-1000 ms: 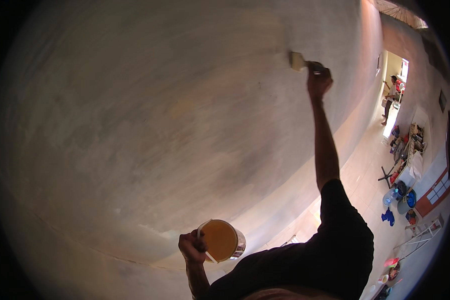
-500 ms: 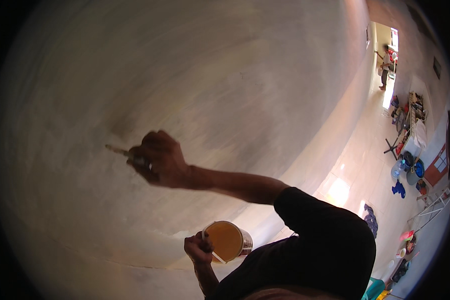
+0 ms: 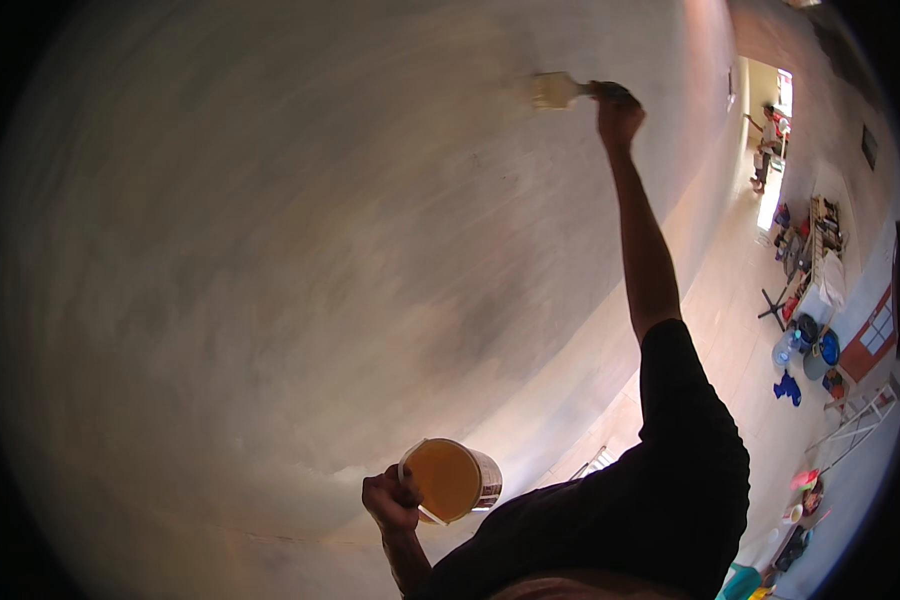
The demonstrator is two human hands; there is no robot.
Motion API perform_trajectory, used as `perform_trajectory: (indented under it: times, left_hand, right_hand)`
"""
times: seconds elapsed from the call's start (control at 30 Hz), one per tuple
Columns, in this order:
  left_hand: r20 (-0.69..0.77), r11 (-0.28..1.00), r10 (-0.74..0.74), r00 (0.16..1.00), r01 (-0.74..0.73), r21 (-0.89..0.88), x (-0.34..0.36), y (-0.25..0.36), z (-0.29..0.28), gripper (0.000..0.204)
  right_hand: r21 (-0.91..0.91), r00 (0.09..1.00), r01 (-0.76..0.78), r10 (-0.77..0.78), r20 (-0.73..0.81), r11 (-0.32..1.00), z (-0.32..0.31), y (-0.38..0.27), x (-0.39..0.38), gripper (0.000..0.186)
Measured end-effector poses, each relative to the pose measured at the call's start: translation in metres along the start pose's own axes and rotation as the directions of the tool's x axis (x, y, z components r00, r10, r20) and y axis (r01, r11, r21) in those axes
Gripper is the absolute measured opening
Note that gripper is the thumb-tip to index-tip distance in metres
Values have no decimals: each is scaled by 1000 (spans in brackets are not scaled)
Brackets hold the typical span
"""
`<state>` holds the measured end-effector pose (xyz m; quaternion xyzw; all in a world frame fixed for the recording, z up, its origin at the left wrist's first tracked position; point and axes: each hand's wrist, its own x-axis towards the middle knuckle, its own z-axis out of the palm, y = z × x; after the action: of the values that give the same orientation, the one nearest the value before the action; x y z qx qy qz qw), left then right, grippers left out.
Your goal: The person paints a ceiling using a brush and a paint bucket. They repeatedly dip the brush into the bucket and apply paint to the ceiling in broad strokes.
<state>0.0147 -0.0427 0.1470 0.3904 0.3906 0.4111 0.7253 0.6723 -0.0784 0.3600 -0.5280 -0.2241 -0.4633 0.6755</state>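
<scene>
Head view: brush (image 3: 562,90) juts left beyond fingers (image 3: 607,106) of right hand (image 3: 621,117).

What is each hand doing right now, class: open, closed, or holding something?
Left hand: closed, holding the bucket by its handle.
Right hand: closed, holding the brush.

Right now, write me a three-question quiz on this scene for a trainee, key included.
1. Fill in the blank: the right grip holds a ____.

2. True or false: the left grip holds a bucket whose open top is turned out of view.

3. Which colour is the right sleeve?
A. White
B. Black
C. Red

Key:
1. Brush.
2. False; the open top shows, with an orange-brown inside.
3. B.
</scene>
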Motion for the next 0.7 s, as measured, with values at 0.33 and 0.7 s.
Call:
perform_trajectory:
  times: [0.33, 0.7]
  left_hand:
    - [164, 959, -172, 971, 204, -197, 9, 0, -13, 36]
    - [-29, 987, -135, 990, 132, -97, -6, 11, 11, 39]
  right_hand:
    - [-80, 942, 319, -325, -82, 944, 54, -163, -73, 12]
    - [799, 894, 32, -375, 246, 601, 22, -421, -225, 18]
